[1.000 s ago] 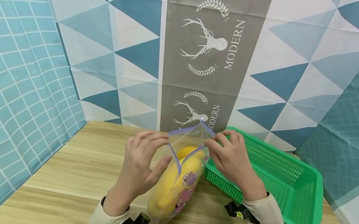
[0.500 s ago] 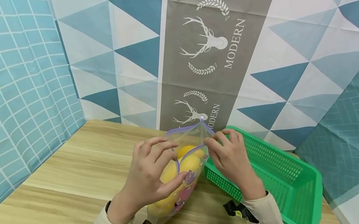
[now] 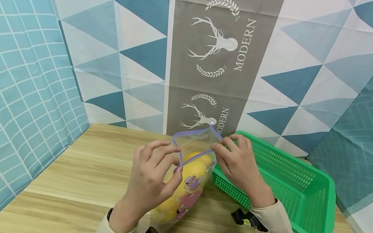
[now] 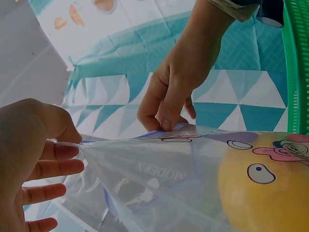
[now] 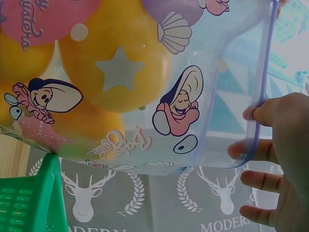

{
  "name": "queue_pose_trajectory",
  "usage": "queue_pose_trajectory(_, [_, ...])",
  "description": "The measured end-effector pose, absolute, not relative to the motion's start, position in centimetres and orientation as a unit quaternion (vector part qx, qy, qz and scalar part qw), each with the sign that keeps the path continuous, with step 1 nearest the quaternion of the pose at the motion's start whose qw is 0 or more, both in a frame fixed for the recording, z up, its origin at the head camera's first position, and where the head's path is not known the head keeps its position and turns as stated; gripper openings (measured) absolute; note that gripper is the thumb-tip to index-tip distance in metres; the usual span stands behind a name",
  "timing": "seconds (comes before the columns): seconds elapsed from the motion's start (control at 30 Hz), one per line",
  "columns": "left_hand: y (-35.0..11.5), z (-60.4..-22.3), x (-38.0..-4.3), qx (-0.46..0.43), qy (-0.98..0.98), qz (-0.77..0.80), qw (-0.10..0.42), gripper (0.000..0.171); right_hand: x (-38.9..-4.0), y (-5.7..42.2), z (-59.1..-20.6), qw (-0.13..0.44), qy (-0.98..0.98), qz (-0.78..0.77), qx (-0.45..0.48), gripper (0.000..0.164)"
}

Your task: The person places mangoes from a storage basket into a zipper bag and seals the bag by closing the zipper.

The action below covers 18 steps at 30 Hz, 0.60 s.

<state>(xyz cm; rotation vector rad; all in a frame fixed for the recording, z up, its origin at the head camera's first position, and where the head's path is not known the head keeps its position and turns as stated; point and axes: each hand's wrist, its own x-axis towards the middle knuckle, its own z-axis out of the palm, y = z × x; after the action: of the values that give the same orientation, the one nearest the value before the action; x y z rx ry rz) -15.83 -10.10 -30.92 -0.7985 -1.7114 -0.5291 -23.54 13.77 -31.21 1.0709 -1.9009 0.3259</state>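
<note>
A clear zip bag (image 3: 188,200) with cartoon prints and a purple zip rim stands on the table, its mouth spread wide. Several smooth yellow fruits (image 5: 116,67) fill its lower part; their exact kind is hard to tell through the plastic. My left hand (image 3: 150,180) pinches the rim at the near left between thumb and forefinger, the other fingers spread, as the left wrist view also shows. On the right side of the mouth, my right hand (image 3: 239,165) pinches the rim between thumb and forefinger. The bag's underside is hidden.
A green perforated basket (image 3: 329,212) sits to the right, close behind my right hand and forearm. Wood-grain table (image 3: 89,174) surface extends left of the bag. Patterned wall sheets (image 3: 139,44) stand behind and at both sides.
My left hand let its grip on the left rim go, moved right and nearer to the front rim, then pinched it and drew it left, widening the mouth. The right hand keeps its hold.
</note>
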Motion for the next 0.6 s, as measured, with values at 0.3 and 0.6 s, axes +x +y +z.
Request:
queue_pose_trajectory(0.3, [-10.57, -30.72, -15.89, -0.335, -0.722, -0.222, 0.563, 0.023, -23.81, 13.48, -31.39, 0.453, -0.762, 0.139, 0.44, 0.04])
queue_pose_trajectory(0.6, [-10.61, -30.78, -15.98, -0.329, -0.713, -0.237, 0.572, 0.024, -23.99, 13.09, -31.83, 0.466, -0.745, 0.151, 0.453, 0.036])
